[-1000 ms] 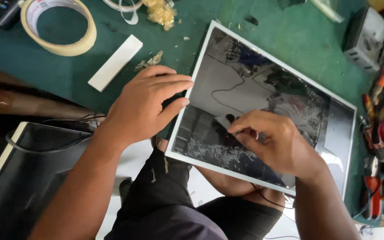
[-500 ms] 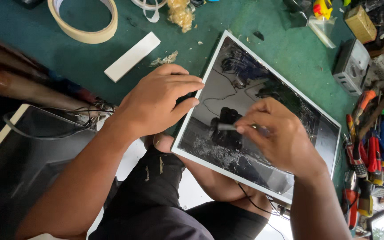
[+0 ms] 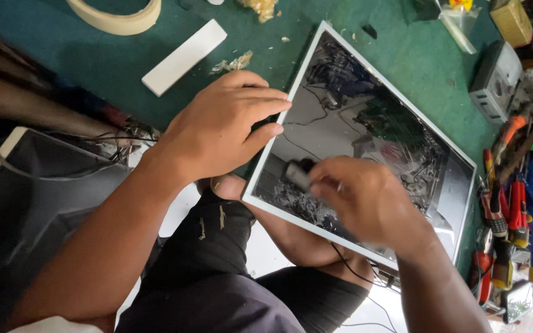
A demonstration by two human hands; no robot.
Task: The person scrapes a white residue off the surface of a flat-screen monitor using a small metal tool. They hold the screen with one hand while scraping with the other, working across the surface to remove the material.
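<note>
A green mat covers the work surface and carries everything described below. The largest item on it is a flat screen panel with a pale frame and a dark, reflective face, lying tilted across the mat's near edge, its lower left corner overhanging the person's lap. The glass shows cracks toward the lower and right parts. A second dark panel lies at the left, off the mat, with thin wires running along its top edge.

The left hand lies flat and open, palm down, on the upper left edge of the screen panel, fingers spread over the frame and thumb resting on the glass. The right hand is over the lower middle of the glass, fingers curled round a small pale tool whose tip meets a dark patch on the panel. This hand is blurred, so the exact grip cannot be told.

A heap of hand tools with red, orange and blue handles lies along the right edge, just beside the screen panel. A grey box sits above them. A roll of tape lies at the top left, partly cut off by the frame. A white bar lies slanted near it, well clear of the left hand. Small scraps lie just right of the bar.
</note>
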